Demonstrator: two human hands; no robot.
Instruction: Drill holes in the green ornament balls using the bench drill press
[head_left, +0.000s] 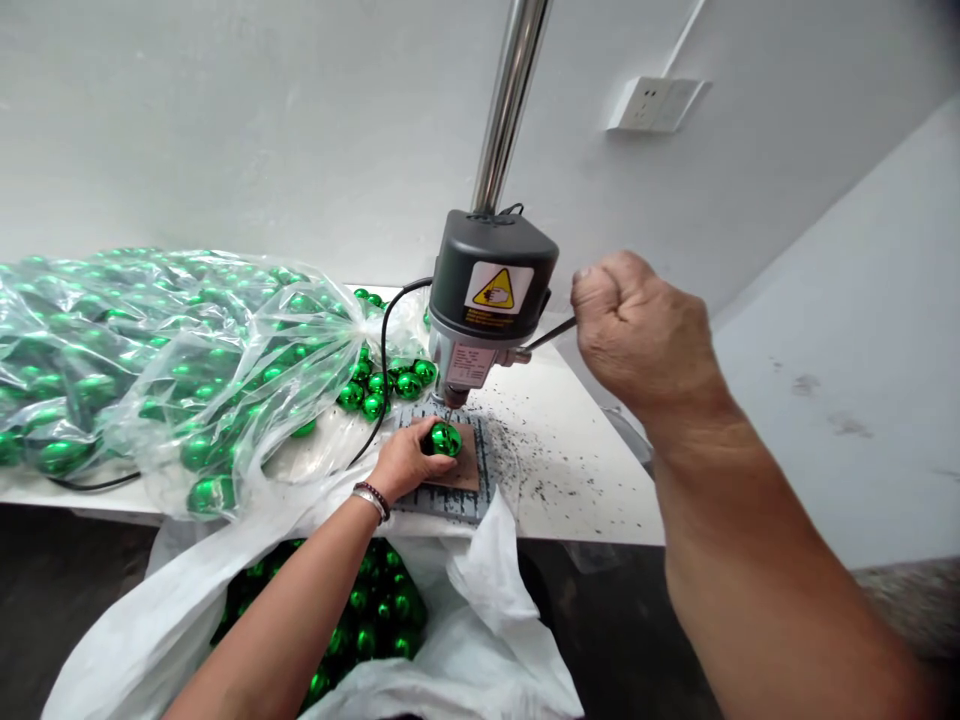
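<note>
A shiny green ball (pixel 447 440) sits on a brown board on the base of a small drill press (pixel 491 275). My left hand (pixel 405 460), with a bracelet at the wrist, is closed around the ball's left side. Straight above the ball the thin drill bit (pixel 448 414) comes down to its top; whether it has gone in I cannot tell. My right hand (pixel 637 330) is raised to the right of the machine, in a fist around the end of its feed lever (pixel 551 334). The lever's end is hidden in that fist.
A clear plastic bag (pixel 187 340) full of green balls lies on the white table (pixel 555 440), loose balls (pixel 375 385) beside it. Dark shavings are scattered right of the base. Below the table edge, a white sack (pixel 495 600) holds more balls. A black cable (pixel 385 350) runs left.
</note>
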